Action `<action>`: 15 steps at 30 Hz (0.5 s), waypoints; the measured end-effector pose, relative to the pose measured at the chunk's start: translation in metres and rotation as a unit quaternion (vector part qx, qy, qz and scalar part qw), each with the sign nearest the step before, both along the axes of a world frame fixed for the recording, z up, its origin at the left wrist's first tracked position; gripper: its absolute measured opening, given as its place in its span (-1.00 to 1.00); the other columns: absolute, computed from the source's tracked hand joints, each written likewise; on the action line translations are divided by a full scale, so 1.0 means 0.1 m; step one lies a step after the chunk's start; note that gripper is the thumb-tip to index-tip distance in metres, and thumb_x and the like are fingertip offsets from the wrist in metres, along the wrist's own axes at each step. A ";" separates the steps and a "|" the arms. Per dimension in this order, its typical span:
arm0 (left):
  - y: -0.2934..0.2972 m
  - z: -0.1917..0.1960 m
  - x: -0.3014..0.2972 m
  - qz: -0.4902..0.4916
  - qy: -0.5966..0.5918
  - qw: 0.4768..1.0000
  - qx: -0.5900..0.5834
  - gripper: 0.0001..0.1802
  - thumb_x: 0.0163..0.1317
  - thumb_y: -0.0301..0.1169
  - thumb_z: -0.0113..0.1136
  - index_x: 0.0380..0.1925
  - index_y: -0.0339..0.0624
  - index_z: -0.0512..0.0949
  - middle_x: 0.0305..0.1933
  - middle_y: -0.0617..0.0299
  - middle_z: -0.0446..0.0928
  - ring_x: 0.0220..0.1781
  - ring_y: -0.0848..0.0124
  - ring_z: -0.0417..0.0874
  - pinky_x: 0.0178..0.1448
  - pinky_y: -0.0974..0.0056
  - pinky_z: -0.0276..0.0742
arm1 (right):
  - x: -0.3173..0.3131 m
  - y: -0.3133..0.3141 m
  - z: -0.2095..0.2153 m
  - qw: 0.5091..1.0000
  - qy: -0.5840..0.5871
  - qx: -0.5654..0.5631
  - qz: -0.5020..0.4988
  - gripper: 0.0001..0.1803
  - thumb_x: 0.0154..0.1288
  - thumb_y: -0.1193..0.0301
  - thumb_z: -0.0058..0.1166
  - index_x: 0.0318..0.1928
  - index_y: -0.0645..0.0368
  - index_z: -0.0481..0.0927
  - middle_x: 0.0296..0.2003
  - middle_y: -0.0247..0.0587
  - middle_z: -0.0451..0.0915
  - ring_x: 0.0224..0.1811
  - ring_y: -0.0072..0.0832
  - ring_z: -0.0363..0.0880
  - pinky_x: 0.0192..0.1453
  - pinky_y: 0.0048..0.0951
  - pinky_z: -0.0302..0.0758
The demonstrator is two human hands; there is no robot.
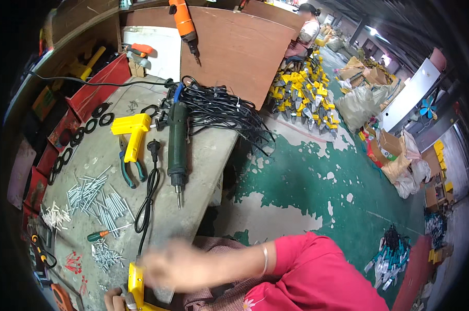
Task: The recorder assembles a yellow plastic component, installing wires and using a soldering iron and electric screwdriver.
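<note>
grey tabletop (193,155), lower left of frame: yellow casing (136,285) stands long axis upright, left hand (115,299) fingers clenched on its base. blurred right hand (175,267) touches it from the right, grip unclear.

Yellow housing (136,284), dark green electric screwdriver (177,146), black cord (150,191), red sleeve (317,269), green floor (307,176) with white worn patches.

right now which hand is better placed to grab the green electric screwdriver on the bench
Likely the right hand: it is free, though blurred, and sits just below the green electric screwdriver. The left hand grips the yellow housing at the bench edge.
</note>
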State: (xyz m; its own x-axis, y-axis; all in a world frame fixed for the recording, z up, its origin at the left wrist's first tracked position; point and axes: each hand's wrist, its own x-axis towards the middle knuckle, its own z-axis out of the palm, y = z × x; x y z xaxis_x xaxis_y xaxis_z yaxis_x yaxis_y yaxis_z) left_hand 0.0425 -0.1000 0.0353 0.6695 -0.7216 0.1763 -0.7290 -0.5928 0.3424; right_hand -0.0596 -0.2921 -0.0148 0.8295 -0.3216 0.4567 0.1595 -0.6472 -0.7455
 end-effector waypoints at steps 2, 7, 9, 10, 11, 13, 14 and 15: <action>-0.01 -0.02 -0.01 0.001 0.026 0.998 -0.049 -0.84 0.24 -0.38 0.17 -0.33 -0.27 0.59 -0.27 -0.11 0.54 -0.26 -0.06 0.54 -0.19 0.04 0.48 | -0.01 -0.81 0.20 0.977 0.036 -0.033 -0.206 -0.63 0.19 0.20 0.15 -0.07 0.15 0.51 -0.28 -0.14 0.54 -0.29 -0.15 0.58 -0.16 -0.14 0.52; -0.02 -0.01 0.04 0.004 0.047 0.999 -0.004 -0.82 0.24 -0.35 0.17 -0.31 -0.26 0.59 -0.28 -0.12 0.55 -0.25 -0.06 0.54 -0.16 0.06 0.48 | 0.17 -1.68 0.21 0.894 0.175 -0.086 -0.402 -0.28 0.11 0.07 0.22 0.21 0.14 0.33 -0.15 0.08 0.53 -0.10 -0.02 0.57 -0.01 -0.11 0.51; 0.03 -0.02 0.08 -0.007 0.042 0.998 0.038 -0.79 0.23 -0.33 0.17 -0.20 -0.21 0.58 -0.20 -0.09 0.55 -0.22 -0.05 0.54 -0.11 0.06 0.49 | 0.33 -1.71 0.34 0.896 0.265 -0.002 -0.355 -0.17 0.08 0.07 0.25 0.30 0.16 0.27 0.01 0.18 0.51 0.03 -0.02 0.55 0.06 -0.14 0.51; 0.09 0.00 0.05 -0.002 0.033 0.997 0.066 -0.74 0.23 -0.31 0.17 -0.12 -0.16 0.57 -0.13 -0.07 0.55 -0.19 -0.05 0.54 -0.08 0.06 0.48 | 0.36 -1.64 0.47 0.885 0.285 0.085 -0.359 -0.13 0.04 0.09 0.25 0.31 0.23 0.23 0.06 0.23 0.46 0.09 -0.02 0.51 0.11 -0.15 0.48; 0.13 0.01 0.03 -0.028 -0.025 0.996 0.085 -0.64 0.19 -0.28 0.20 -0.04 -0.16 0.52 -0.06 -0.06 0.52 -0.14 -0.04 0.52 -0.02 0.03 0.46 | 0.39 -1.55 0.53 0.867 0.307 0.170 -0.355 -0.08 0.00 0.10 0.26 0.32 0.29 0.20 0.12 0.27 0.42 0.14 -0.02 0.48 0.16 -0.16 0.45; 0.01 0.02 0.00 -0.034 -0.127 0.990 0.046 -0.44 -0.15 -0.49 0.31 -0.01 -0.19 0.52 -0.15 -0.01 0.55 -0.10 0.01 0.55 0.01 0.03 0.44 | 0.43 -1.46 0.10 0.921 -0.039 0.181 -0.342 -0.21 -0.01 0.41 0.25 0.27 0.33 0.26 0.08 0.07 0.47 0.16 -0.24 0.46 0.22 -0.32 0.39; -0.02 0.06 -0.02 -0.060 -0.089 0.992 0.065 -0.31 -0.19 -0.45 0.37 0.08 -0.18 0.46 -0.09 -0.01 0.54 -0.08 0.00 0.55 0.03 0.02 0.43 | 0.43 -1.44 -0.01 0.935 -0.160 0.147 -0.281 -0.38 0.01 0.52 0.24 0.13 0.26 0.33 -0.25 -0.15 0.55 -0.24 -0.31 0.59 -0.09 -0.27 0.52; -0.13 -0.02 0.05 -0.090 0.019 0.993 0.077 -0.35 -0.15 -0.43 0.36 0.07 -0.19 0.46 -0.10 0.00 0.53 -0.09 -0.01 0.55 -0.02 0.03 0.44 | 0.34 -1.26 0.12 0.905 -0.118 0.328 -0.244 -0.47 0.07 0.61 0.19 0.09 0.29 0.37 -0.21 -0.20 0.53 -0.24 -0.41 0.56 -0.08 -0.34 0.52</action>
